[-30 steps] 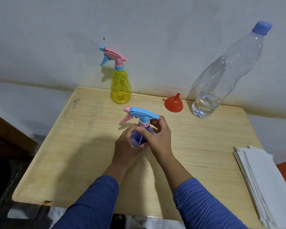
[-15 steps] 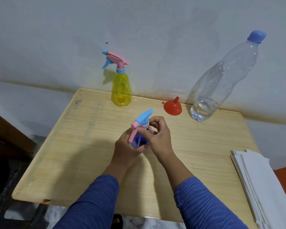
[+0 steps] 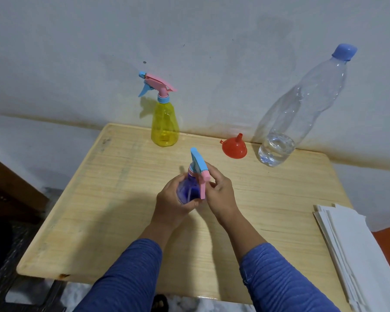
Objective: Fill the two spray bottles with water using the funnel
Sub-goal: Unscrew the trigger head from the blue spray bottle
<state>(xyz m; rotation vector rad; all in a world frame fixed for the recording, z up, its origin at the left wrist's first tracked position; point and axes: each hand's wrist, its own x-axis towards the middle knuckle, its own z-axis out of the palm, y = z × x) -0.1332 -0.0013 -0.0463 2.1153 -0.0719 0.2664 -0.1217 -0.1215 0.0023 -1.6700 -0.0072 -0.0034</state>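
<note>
A blue spray bottle [image 3: 188, 190] stands at the middle of the wooden table [image 3: 113, 199]. My left hand [image 3: 171, 203] grips its body. My right hand [image 3: 220, 192] holds its blue and pink spray head [image 3: 199, 170] by the collar, with the pink trigger pointing down toward me. A yellow spray bottle [image 3: 164, 124] with a pink and blue head stands at the table's back edge. A red funnel [image 3: 234, 147] lies upside down, spout up, to its right. A large clear water bottle [image 3: 300, 113] with a blue cap holds a little water at its bottom.
A stack of white paper sheets [image 3: 356, 251] lies off the table's right edge. The wall [image 3: 77, 64] rises directly behind the table. Dark furniture [image 3: 7, 194] stands to the left, and floor shows below the table's front edge.
The blue bottle's spray head has turned in my right hand: its nozzle pointed left, and now the trigger faces me. My left hand kept hold of the body.
</note>
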